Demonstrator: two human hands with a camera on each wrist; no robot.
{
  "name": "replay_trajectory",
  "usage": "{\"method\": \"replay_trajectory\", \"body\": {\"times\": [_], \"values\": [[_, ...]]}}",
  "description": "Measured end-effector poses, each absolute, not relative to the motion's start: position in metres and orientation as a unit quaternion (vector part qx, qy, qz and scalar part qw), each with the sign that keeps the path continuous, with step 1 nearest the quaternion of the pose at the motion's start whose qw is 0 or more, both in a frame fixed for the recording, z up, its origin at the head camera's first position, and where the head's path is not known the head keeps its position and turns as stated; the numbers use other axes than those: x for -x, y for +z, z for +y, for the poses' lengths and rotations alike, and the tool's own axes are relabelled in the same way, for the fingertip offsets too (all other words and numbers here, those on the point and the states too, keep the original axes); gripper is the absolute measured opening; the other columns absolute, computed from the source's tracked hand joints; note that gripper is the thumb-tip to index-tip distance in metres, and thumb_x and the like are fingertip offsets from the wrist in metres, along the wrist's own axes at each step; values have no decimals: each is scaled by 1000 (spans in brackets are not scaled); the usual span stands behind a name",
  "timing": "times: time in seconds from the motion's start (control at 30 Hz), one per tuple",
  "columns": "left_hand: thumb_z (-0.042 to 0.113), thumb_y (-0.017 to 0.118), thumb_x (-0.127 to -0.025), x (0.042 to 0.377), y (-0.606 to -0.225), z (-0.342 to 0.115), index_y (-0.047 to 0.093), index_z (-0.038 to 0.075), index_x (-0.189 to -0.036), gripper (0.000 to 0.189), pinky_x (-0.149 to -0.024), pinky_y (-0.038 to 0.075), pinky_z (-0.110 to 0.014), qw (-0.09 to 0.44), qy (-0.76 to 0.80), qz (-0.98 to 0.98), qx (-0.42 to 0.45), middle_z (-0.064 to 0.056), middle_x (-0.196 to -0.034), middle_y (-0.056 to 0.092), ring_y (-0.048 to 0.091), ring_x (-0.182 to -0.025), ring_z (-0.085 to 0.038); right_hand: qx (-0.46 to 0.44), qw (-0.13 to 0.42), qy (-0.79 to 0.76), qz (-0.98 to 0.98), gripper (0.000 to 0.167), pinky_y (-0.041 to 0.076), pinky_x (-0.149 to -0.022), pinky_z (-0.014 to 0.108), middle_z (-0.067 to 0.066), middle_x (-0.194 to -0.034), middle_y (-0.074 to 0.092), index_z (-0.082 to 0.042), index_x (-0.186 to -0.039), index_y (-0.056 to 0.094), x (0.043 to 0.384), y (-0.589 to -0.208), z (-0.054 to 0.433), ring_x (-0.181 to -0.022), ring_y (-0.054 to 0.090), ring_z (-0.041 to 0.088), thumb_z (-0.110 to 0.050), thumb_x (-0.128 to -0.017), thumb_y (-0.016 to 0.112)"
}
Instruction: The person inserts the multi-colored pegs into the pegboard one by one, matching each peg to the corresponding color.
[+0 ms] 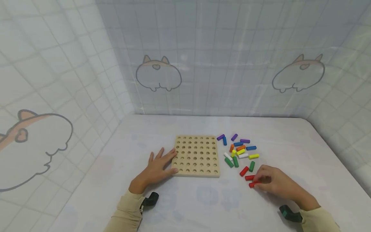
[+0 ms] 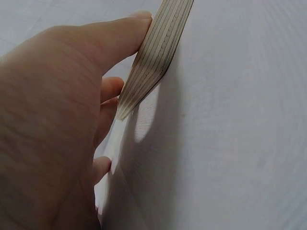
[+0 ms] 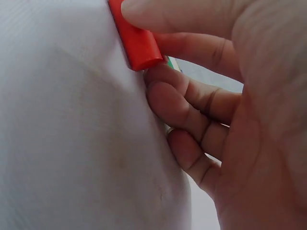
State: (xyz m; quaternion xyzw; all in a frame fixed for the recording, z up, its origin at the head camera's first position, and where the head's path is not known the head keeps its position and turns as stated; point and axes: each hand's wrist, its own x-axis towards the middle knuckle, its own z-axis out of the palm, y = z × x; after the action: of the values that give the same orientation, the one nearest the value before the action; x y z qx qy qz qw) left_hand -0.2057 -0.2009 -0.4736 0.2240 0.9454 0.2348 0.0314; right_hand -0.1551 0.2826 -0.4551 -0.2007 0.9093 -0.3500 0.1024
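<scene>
A square wooden pegboard [image 1: 198, 155] with rows of round holes lies flat on the table. My left hand [image 1: 156, 168] rests at its left side, fingers spread, with fingertips on the edge and the thumb at the near left corner. The left wrist view shows the thumb against the board's layered side [image 2: 156, 48]. Right of the board, my right hand [image 1: 275, 182] pinches a red peg [image 3: 139, 45] between thumb and fingers, low over the white surface. Two more red pegs, one at the fingertips [image 1: 250, 177] and one farther off [image 1: 244, 171], lie beside it.
Green [image 1: 235, 161], white [image 1: 243, 156], yellow [image 1: 253, 156], orange [image 1: 241, 148], blue [image 1: 251, 148] and purple [image 1: 244, 141] pegs lie scattered right of the board. A pale tiled-pattern curtain [image 1: 226, 64] surrounds the white table [image 1: 150, 125] at the back and sides.
</scene>
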Motion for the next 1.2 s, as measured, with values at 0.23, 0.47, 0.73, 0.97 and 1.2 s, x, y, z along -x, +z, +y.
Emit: {"method": "replay_trajectory", "body": {"times": [0.23, 0.47, 0.73, 0.97, 1.2], "values": [[63, 58, -92, 205, -474, -200, 38, 23, -157, 79, -112, -9, -71, 30, 229, 948, -217, 8, -163, 26, 6, -152, -39, 181, 95, -344, 917, 11, 53, -72, 23, -9, -90, 62, -28, -96, 77, 156, -455, 281, -83, 56, 12, -27, -86, 81], [64, 56, -92, 205, -473, -198, 40, 23, -156, 78, -111, -8, -72, 29, 215, 951, -220, 10, -163, 25, 6, -152, -40, 123, 82, -357, 922, 14, 56, -78, 25, -9, -96, 67, -24, -100, 75, 153, -453, 279, -88, 61, 13, -30, -88, 79], [64, 58, -92, 204, -470, -198, 42, 23, -155, 76, -111, -6, -73, 28, 213, 953, -215, 9, -162, 28, 8, -151, -41, 67, 50, -415, 906, 29, 55, -84, 28, 0, -110, 68, -16, -110, 72, 160, -453, 274, -103, 64, 22, -40, -92, 73], [64, 58, -93, 205, -470, -198, 43, 23, -155, 76, -110, -5, -74, 27, 214, 952, -218, 9, -163, 28, 8, -151, -42, 73, -4, -427, 901, 41, 52, -80, 19, 4, -114, 68, -14, -127, 66, 170, -455, 267, -102, 65, 23, -40, -95, 70], [63, 57, -93, 205, -472, -199, 41, 23, -155, 75, -110, -8, -73, 27, 219, 950, -219, 9, -163, 26, 7, -151, -41, 78, -1, -455, 887, 52, 55, -87, 34, 5, -107, 67, -17, -144, 56, 181, -454, 259, -97, 68, 22, -38, -98, 67]]}}
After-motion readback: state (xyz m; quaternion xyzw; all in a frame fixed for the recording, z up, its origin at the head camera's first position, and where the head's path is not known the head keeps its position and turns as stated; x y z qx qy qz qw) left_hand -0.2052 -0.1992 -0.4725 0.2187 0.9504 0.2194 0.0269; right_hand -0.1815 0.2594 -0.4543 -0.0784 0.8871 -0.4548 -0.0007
